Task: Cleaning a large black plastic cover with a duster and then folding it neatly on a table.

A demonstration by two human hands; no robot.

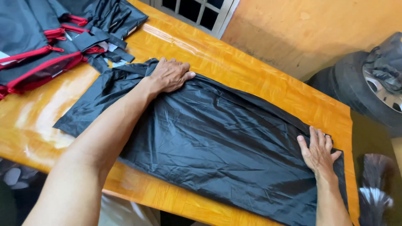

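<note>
We see a sheet of thin black fabric (217, 142), slick and finely creased like nylon, spread in a long rough rectangle across a glossy orange wooden table (251, 79) with a parquet-like grain. Our left hand (169, 75) lies palm down on the cloth's far left part, fingers together and slightly curled, pressing rather than pinching. Our right hand (319, 152) rests flat near the right end, fingers spread loosely, holding nothing.

At the table's far left corner sits a pile of dark grey fabric pieces with red zippers (46, 42), well apart from the right hand and near the left one. Behind the table stands an orange plastered wall (318, 29) with a barred window frame (194, 12). To the right leans a car tyre (356, 88).

The cloth's near edge runs out of view at the bottom right. A dark streaked object at the lower right is too blurred to identify.
</note>
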